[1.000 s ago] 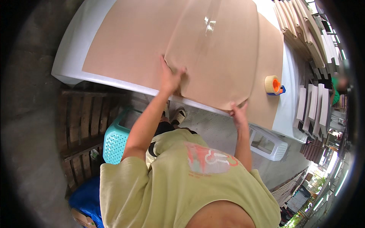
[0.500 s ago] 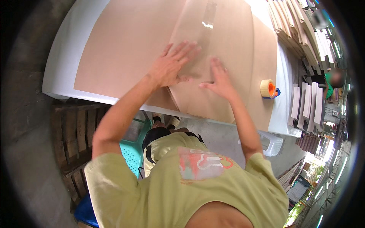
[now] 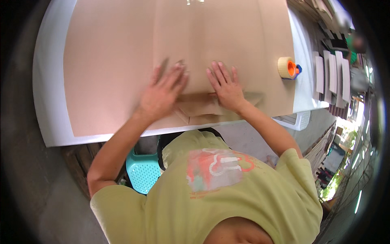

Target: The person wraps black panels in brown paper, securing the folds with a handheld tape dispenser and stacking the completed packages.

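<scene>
White worktable (image 3: 48,122) carries a wide brown cardboard sheet (image 3: 109,73) with a folded cardboard panel (image 3: 219,36) lying on top. Both the left hand (image 3: 162,95) and right hand (image 3: 225,87) press flat, fingers spread, gripping nothing; the near flap looks creased down, other edges unfolded. Tape roll (image 3: 287,67) sits untouched.

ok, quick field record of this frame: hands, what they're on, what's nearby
left hand: flat, fingers spread, pressing on the cardboard sheet
right hand: flat, palm down on the same sheet, beside the left
fold: a flap at the near edge lies turned over under both hands
surface: white table
right of sheet: tape roll with orange core
under table: teal basket
</scene>
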A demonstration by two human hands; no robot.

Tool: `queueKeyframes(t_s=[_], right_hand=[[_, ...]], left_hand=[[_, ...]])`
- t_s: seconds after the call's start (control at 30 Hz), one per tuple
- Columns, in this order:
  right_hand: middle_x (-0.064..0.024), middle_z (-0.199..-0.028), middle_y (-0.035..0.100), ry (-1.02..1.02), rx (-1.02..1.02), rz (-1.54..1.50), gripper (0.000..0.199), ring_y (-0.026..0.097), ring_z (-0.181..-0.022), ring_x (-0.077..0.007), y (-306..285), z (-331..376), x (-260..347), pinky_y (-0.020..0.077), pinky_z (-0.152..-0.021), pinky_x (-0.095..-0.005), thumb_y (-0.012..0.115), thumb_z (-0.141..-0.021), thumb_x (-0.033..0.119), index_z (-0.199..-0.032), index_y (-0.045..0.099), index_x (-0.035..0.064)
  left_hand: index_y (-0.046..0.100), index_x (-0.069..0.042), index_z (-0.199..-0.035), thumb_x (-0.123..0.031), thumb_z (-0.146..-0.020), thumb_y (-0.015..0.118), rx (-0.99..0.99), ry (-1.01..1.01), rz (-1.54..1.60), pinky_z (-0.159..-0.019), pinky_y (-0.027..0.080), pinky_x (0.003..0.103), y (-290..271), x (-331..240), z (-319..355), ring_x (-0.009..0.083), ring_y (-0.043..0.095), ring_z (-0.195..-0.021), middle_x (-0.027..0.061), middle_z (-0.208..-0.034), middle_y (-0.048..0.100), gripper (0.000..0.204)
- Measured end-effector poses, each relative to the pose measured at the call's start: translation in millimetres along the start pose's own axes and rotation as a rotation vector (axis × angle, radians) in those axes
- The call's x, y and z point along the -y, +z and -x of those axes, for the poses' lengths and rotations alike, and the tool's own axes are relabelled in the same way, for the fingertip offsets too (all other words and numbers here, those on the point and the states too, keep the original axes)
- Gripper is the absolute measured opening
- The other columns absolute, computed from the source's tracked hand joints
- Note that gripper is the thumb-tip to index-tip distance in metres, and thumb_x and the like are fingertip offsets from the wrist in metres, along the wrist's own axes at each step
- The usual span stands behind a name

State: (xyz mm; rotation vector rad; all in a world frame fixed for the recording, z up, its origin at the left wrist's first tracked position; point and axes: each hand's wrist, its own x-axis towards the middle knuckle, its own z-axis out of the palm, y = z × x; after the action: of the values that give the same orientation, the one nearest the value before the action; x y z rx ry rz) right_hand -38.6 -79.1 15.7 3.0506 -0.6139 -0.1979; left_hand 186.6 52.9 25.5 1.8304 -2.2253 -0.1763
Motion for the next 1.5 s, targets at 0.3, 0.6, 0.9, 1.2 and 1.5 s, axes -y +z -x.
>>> queueKeyframes(t_s=[0.3, 0.6, 0.9, 1.2, 1.5], right_hand=[[0.0045, -0.148, 0.025, 0.021, 0.032, -0.214, 0.070, 0.027, -0.135, -0.0161, -11.8, 44.7, -71.7, 0.0245, -0.106, -0.0487, 0.064, -0.076, 0.031, -0.140, 0.033, 0.0300], [0.0065, -0.146, 0.030, 0.198, 0.027, -0.094, 0.065, 0.030, -0.133, -0.0188, 11.6, 114.8, -135.3, 0.0273, -0.106, -0.0478, 0.059, -0.079, 0.016, -0.135, 0.038, 0.0416], [0.0028, -0.150, 0.022, 0.115, -0.148, -0.337, 0.068, 0.023, -0.137, -0.0233, 20.2, 120.9, -137.3, 0.0198, -0.103, -0.0631, 0.052, -0.079, 0.006, -0.137, 0.036, 0.0398], [0.0016, -0.134, 0.047, -0.124, -0.551, -0.083, 0.044, 0.042, -0.125, -0.0230, 51.3, 96.1, -141.3, 0.0264, -0.105, -0.0561, 0.055, -0.081, 0.023, -0.124, 0.053, 0.0299], [0.0030, -0.110, 0.064, 0.093, -0.447, -0.449, 0.036, 0.059, -0.106, -0.0111, 41.2, 94.5, -133.0, 0.0337, -0.106, -0.0453, 0.061, -0.072, 0.003, -0.100, 0.068, 0.0251]], left_hand=[[0.025, -0.008, -0.142, -0.037, -0.073, 0.068, -0.075, -0.040, 0.052, -0.107, 0.027, 0.039, 44.7, -42.4, -59.4, 0.0251, 0.026, -0.135, 0.0111, -0.147, 0.025, 0.087], [0.036, -0.020, -0.139, -0.030, -0.070, 0.072, 0.015, -0.112, 0.054, -0.104, 0.030, 0.044, 30.9, -58.9, -66.4, 0.0303, 0.031, -0.132, 0.0128, -0.146, 0.028, 0.079], [0.038, -0.015, -0.138, -0.027, -0.068, 0.075, -0.012, -0.155, -0.071, -0.104, 0.030, 0.047, 36.3, -74.1, -79.5, 0.0360, 0.033, -0.130, 0.0180, -0.143, 0.031, 0.079], [0.041, -0.016, -0.135, -0.027, -0.066, 0.076, 0.024, -0.137, -0.134, -0.102, 0.033, 0.046, 29.1, -78.9, -89.5, 0.0357, 0.035, -0.128, 0.0172, -0.140, 0.034, 0.077], [0.032, -0.024, -0.140, -0.020, -0.078, 0.064, 0.236, -0.022, -0.187, -0.106, 0.030, 0.040, -7.7, -6.5, -23.4, 0.0189, 0.033, -0.132, -0.0012, -0.147, 0.028, 0.070]])
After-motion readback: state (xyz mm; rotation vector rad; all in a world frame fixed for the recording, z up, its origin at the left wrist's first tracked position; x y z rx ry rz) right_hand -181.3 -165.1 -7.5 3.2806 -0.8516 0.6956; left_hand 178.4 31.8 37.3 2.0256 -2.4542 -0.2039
